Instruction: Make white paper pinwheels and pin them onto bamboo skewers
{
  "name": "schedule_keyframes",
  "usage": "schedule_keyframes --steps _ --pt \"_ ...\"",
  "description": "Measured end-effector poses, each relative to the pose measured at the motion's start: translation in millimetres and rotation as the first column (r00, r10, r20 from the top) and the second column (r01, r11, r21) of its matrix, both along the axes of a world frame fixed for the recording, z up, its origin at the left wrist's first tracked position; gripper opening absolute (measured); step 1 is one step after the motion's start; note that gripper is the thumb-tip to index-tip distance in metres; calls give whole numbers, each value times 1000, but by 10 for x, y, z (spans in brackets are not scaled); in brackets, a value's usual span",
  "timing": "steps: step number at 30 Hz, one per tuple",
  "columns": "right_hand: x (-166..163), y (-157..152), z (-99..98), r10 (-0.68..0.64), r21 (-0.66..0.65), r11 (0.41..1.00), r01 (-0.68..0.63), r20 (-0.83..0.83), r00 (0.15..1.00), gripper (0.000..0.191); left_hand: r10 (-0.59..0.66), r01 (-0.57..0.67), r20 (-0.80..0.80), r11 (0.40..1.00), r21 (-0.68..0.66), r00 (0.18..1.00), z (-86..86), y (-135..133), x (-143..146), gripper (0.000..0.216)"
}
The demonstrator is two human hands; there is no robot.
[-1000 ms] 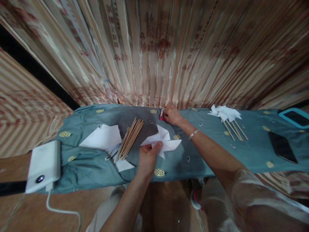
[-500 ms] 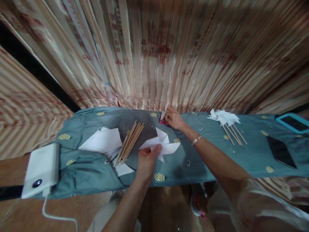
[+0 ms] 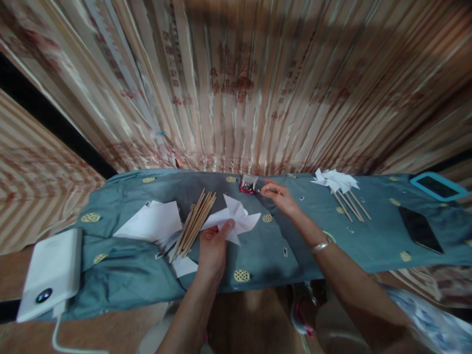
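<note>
My left hand pinches a folded white paper pinwheel between thumb and fingers, just over the cloth. My right hand is to the right of a small red box with small metallic pieces in it. Its thumb and fingers are pinched together; a tiny dark bit shows at the tips, too small to name. Beside my left hand lies a bundle of thin wooden sticks, partly over white paper sheets.
Several pinwheels on sticks lie to the right on the green cloth. Farther right are a black phone and a blue-framed device. A white power bank with a cable sits at the left end. A striped curtain hangs behind.
My right hand has drawn away from the red box, back to the right, with its fingertips pinched. My left hand still holds the pinwheel, now slightly tilted. The view has shifted a little.
</note>
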State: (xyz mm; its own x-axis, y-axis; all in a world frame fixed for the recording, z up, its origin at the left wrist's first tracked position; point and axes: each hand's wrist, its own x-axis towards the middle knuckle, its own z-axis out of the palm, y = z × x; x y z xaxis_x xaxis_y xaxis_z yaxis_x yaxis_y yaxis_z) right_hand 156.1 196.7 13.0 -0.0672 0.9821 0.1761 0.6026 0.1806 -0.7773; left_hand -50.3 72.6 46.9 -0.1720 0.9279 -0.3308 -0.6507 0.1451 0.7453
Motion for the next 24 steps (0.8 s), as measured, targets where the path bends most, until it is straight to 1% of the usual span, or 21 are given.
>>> schedule_keyframes --steps 2,4,6,9,12,15,17,21,24 --pt "113 -352 -6 4 -9 1000 -4 6 1000 10 21 -21 18 1000 -3 1000 29 13 8 34" --pt "212 -718 -32 54 25 998 -57 114 992 8 33 -33 20 999 10 999 46 22 29 34" --pt "275 -1033 -73 124 31 990 -136 252 960 8 35 -35 10 999 27 999 44 27 58 33" --pt "290 -1320 -154 155 29 983 -179 373 915 12 27 -26 -23 999 32 999 10 25 112 33" --pt "262 -1402 -228 133 38 986 -163 411 902 13 11 -9 -48 999 39 999 -31 26 166 34" --pt "256 -1412 -259 98 51 991 -128 384 918 13 -3 6 -60 999 43 998 -62 35 212 33" --pt "284 -1428 -254 89 29 994 -105 345 934 11 -1 5 -81 999 39 997 -79 44 235 33" --pt "413 -1477 -217 68 -79 996 -50 238 969 2 6 3 -139 998 60 990 -120 61 275 28" --pt "515 -1495 -188 34 -103 995 -19 149 988 12 11 1 -175 998 67 984 -152 70 307 25"
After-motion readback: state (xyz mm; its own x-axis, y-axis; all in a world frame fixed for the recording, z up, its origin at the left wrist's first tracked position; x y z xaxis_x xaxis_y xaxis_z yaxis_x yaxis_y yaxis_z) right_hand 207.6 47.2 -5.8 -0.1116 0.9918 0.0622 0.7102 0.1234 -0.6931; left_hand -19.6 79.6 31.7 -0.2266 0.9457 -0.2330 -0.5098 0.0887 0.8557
